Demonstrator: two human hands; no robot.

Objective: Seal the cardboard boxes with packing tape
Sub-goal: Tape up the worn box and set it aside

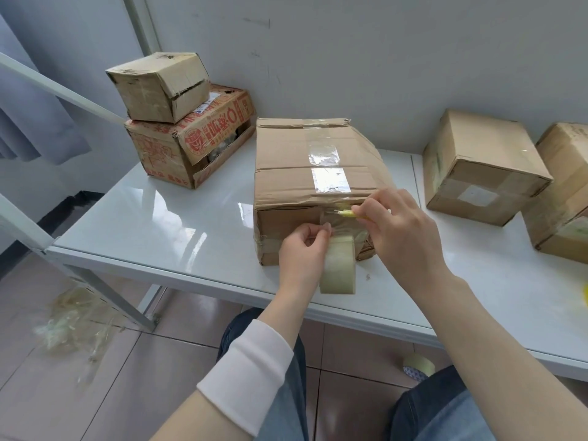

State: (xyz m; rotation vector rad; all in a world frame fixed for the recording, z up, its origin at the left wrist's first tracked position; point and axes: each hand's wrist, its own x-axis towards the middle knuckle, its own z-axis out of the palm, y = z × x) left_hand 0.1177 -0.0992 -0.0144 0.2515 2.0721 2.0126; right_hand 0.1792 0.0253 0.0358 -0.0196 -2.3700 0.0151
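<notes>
A worn brown cardboard box (296, 173) sits in the middle of the white table (152, 218), with clear tape strips across its top seam. Tape runs from the box's near face down to a roll of clear packing tape (339, 268) that hangs at the table's front edge. My left hand (302, 253) pinches the stretched tape just above the roll. My right hand (401, 230) grips a small yellow cutter (346, 213), its tip against the tape at the box's upper front edge.
Two stacked boxes stand at the back left: a plain one (159, 87) on a red-printed one (187, 144). Two brown boxes (483, 167) (563, 186) stand on the right. A second tape roll (418, 367) and scraps of used tape (73, 316) lie on the floor.
</notes>
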